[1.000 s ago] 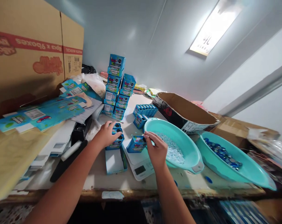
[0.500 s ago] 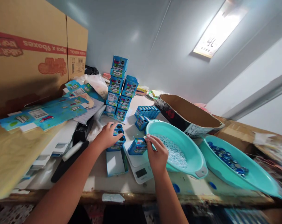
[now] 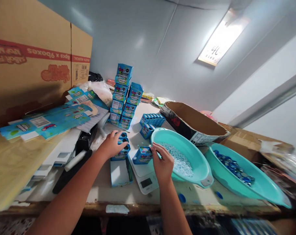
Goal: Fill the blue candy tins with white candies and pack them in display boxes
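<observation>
My left hand [image 3: 111, 146] lies against a row of small blue candy boxes [image 3: 120, 154], thumb and fingers apart over them. These boxes stand in the far end of a display tray [image 3: 118, 174], whose near end shows bare white card. On a white scale [image 3: 148, 188] stands one small blue box [image 3: 142, 156], upright. My right hand [image 3: 164, 160] is at that box's upper right edge, thumb and fingertips pinched together; what they pinch is too small to name. Right beside it, a turquoise tub [image 3: 199, 151] holds many small pale blue candies [image 3: 178, 160].
Filled blue display boxes [image 3: 123, 88] are stacked at the back. A filled tray [image 3: 153, 119] lies behind the scale. Another turquoise tub [image 3: 265, 192] contains blue caps [image 3: 232, 168]. A cut-down carton [image 3: 179, 124], flat blue cartons [image 3: 52, 119] and a large cardboard box [image 3: 40, 65] surround the workspace.
The view has shifted slightly. My left hand keeps its place on the boxes, and my right fingertips remain pinched at the box on the scale.
</observation>
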The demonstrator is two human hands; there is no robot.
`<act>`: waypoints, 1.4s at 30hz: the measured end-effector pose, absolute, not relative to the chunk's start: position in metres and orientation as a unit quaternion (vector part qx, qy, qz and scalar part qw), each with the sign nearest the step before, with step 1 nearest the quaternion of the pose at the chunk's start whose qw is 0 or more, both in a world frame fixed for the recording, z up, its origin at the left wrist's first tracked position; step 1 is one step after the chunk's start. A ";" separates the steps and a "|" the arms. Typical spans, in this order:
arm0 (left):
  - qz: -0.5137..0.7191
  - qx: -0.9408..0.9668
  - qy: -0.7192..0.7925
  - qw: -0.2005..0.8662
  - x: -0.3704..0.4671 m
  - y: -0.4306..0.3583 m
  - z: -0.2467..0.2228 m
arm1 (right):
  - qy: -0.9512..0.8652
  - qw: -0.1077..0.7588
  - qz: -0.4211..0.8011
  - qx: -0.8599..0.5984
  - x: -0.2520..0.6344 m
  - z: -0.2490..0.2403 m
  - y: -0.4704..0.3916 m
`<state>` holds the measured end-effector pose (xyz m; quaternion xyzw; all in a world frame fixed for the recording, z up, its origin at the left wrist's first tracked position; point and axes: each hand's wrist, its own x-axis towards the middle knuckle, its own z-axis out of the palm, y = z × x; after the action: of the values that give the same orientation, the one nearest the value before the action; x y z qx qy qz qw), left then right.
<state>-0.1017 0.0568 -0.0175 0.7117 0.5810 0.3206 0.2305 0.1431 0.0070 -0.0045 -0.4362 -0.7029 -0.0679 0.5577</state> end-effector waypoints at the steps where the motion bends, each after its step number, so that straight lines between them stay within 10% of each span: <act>1: 0.320 0.712 0.581 0.231 -0.102 0.057 -0.018 | -0.704 0.557 -0.069 -0.435 0.143 -0.005 0.007; 31: 0.291 0.716 0.592 0.227 -0.101 0.056 -0.014 | -0.717 0.581 -0.130 -0.362 0.108 -0.007 -0.030; 38: 0.295 0.709 0.605 0.212 -0.100 0.055 -0.011 | -0.827 0.182 0.147 -0.511 0.037 -0.036 -0.039; 42: 0.295 0.712 0.603 0.206 -0.099 0.056 -0.013 | -0.805 0.117 0.161 -0.559 0.030 -0.045 -0.025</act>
<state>-0.0992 0.0559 -0.0128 0.7120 0.6031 0.2946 0.2062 0.0297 -0.0247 -0.0448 -0.5593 -0.8046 0.1612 0.1174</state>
